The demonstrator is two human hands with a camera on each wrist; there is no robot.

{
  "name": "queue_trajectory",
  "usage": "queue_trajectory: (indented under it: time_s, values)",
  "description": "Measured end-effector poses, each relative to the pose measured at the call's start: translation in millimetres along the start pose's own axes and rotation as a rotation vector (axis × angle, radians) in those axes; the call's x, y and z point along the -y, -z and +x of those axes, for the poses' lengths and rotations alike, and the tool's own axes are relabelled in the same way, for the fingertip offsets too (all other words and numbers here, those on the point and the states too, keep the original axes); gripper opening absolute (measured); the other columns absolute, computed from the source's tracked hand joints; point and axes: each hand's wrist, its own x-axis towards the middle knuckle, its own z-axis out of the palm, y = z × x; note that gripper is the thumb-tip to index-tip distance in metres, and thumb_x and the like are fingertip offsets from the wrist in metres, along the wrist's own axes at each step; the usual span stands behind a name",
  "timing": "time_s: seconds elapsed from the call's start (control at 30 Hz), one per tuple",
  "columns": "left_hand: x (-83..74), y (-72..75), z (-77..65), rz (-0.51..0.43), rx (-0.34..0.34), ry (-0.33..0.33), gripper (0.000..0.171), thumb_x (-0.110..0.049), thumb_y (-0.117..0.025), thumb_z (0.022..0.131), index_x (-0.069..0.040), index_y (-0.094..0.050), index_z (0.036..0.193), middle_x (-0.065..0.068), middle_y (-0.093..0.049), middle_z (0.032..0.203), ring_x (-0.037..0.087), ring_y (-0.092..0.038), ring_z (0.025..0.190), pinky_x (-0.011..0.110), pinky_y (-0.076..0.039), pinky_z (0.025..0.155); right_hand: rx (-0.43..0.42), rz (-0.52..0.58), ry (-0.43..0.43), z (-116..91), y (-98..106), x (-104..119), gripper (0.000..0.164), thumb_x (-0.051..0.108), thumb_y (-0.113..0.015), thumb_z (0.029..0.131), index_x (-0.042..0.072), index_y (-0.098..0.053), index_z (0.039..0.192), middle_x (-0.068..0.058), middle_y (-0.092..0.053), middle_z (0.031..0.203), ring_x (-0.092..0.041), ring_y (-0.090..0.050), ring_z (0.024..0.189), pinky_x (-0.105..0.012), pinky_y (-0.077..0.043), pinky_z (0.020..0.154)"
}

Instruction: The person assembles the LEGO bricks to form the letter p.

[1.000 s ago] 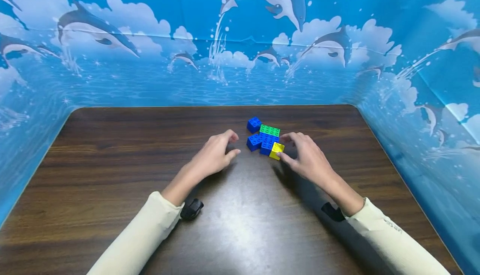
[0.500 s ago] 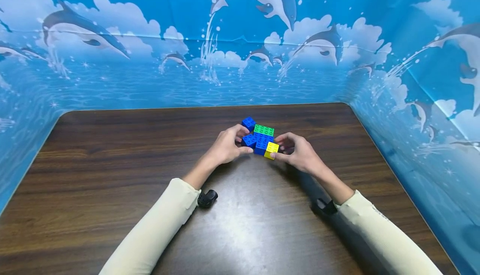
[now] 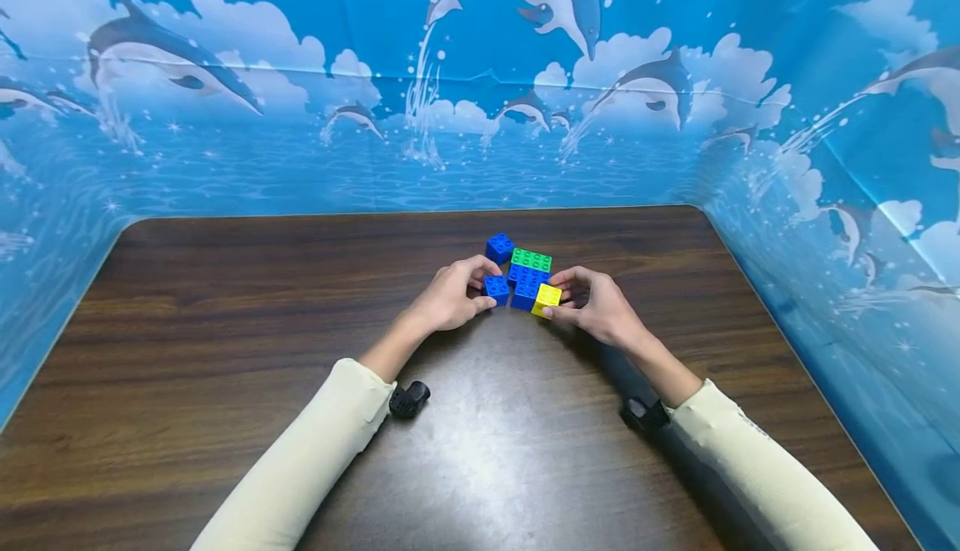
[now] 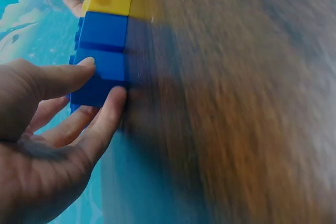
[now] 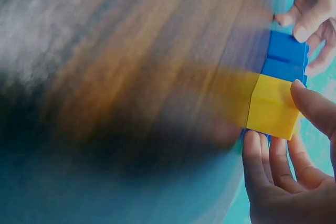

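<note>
My left hand (image 3: pixel 452 293) pinches a small blue building block (image 3: pixel 496 288) between thumb and fingers, gripping its near and far sides. My right hand (image 3: pixel 606 308) has its thumb on the yellow block (image 3: pixel 547 300), with the fingers curled behind it. The yellow block stands at the right end of a group with larger blue blocks (image 3: pixel 527 293) and a studded green block (image 3: pixel 532 260) at the back. A thin gap separates the left-hand block from this group in the head view. In the right wrist view, the yellow block (image 5: pixel 273 106) partly hides the blue ones.
Another blue block (image 3: pixel 499 247) sits apart, behind the left hand's fingertips. All of it rests on a dark wood-grain table (image 3: pixel 262 309). A blue dolphin-print cloth (image 3: pixel 300 159) rises round the table's back and side edges.
My left hand has come in from the left and taken hold of the small blue block. That block has turned straighter and come slightly away from the group. The right fingers have curled in.
</note>
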Motion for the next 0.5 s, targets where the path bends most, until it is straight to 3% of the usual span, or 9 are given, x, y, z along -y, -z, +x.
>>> queue_trajectory:
  time_s: [0.27,0.5]
  values:
    - [6.4,10.1,-10.9,-0.015,0.033,-0.001,0.037,-0.004,-0.078,0.098,-0.009,-0.068,0.134,0.016,-0.072,0.129,0.032,-0.068,0.123,0.049,-0.056,0.111,0.010,0.014,-0.001,1,9,1,0.037,0.008,-0.084,0.094,-0.001,-0.070,0.127,-0.020,-0.071,0.123,-0.031,-0.067,0.107,-0.047,-0.064,0.100]
    - [12.4,17.8,-21.1,-0.022,0.052,-0.025,0.038,-0.003,-0.081,0.095,-0.005,-0.069,0.131,0.016,-0.075,0.123,0.032,-0.072,0.119,0.050,-0.057,0.111,-0.006,0.011,0.049,0,22,8,0.037,0.008,-0.084,0.094,-0.002,-0.070,0.127,-0.022,-0.071,0.124,-0.030,-0.066,0.105,-0.043,-0.063,0.098]
